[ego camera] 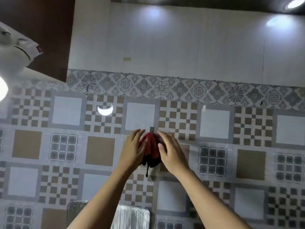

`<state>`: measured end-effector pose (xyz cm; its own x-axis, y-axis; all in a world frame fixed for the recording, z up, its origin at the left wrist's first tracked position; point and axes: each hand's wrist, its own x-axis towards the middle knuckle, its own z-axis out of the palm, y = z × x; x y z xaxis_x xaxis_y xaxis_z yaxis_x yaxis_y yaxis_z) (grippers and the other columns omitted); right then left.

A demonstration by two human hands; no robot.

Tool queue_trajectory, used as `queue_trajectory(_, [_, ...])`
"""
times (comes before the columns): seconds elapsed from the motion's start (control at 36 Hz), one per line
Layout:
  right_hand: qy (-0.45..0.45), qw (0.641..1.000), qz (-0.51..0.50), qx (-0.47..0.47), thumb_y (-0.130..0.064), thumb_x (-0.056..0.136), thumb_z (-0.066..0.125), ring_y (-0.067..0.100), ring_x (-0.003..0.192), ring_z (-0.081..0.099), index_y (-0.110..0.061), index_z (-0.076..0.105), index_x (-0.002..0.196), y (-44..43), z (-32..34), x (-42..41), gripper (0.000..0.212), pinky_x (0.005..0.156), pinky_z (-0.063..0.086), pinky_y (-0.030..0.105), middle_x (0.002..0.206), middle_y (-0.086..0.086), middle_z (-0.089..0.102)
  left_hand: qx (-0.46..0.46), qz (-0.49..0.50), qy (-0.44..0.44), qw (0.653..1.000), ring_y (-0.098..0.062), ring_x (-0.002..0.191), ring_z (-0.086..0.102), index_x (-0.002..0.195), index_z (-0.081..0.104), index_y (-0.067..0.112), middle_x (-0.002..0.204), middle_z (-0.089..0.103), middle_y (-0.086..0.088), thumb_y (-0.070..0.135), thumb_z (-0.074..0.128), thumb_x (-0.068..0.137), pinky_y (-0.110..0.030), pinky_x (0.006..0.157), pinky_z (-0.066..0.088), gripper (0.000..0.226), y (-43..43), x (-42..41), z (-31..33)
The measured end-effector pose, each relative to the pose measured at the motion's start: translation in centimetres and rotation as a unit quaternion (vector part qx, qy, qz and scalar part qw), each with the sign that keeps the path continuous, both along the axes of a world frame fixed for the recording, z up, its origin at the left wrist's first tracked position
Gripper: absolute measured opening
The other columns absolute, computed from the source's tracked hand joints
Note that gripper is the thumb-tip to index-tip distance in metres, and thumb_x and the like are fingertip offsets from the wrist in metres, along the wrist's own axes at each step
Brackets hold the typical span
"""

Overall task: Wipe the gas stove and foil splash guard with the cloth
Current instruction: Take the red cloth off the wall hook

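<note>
A red cloth (151,148) with dark edges hangs bunched from a small metal hook (151,128) on the tiled wall. My left hand (132,150) lies against its left side and my right hand (171,153) against its right side, fingers stretched up along the cloth. Whether the fingers actually grip it is unclear. A dark strip of the cloth dangles below between my wrists. The top of the foil splash guard (132,215) shows at the bottom edge between my forearms. The gas stove is out of view.
Patterned wall tiles (214,123) fill the view, with a floral border band (198,91) above and plain white tiles higher up. A white appliance (14,52) and a dark cabinet (41,22) sit at the upper left. Ceiling lights glare at the top.
</note>
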<state>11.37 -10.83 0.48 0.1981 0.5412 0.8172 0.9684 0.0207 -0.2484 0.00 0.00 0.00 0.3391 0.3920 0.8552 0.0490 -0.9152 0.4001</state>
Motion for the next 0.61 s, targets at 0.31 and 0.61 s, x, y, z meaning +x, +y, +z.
queue_trajectory(0.31, [0.077, 0.992, 0.020, 0.097, -0.008, 0.091, 0.050, 0.011, 0.108, 0.051, -0.017, 0.056, 0.123, 4.2, -2.0, 2.7, 0.033, 0.094, 0.042, 0.023, 0.119, 0.002, 0.056, -0.044, -0.069, -0.045, 0.996, -0.010, 0.108, 0.051, 0.122, 0.058, 0.013, 0.120, 0.055, 0.001, 0.013, 0.049, 0.093, -0.024, 0.096, 0.043, 0.030, 3.2, 2.6, -1.4])
queue_trajectory(0.61, [0.091, 0.988, 0.043, 0.115, 0.006, 0.082, 0.058, 0.007, 0.079, 0.058, -0.008, 0.069, 0.106, 5.4, -1.2, 4.2, 0.030, 0.078, 0.048, 0.021, 0.097, 0.005, 0.065, -0.101, -0.112, -0.064, 0.987, -0.007, 0.083, 0.055, 0.107, 0.065, 0.013, 0.096, 0.055, 0.003, 0.006, 0.058, 0.087, -0.013, 0.077, 0.047, 0.022, 4.5, 3.1, -0.7])
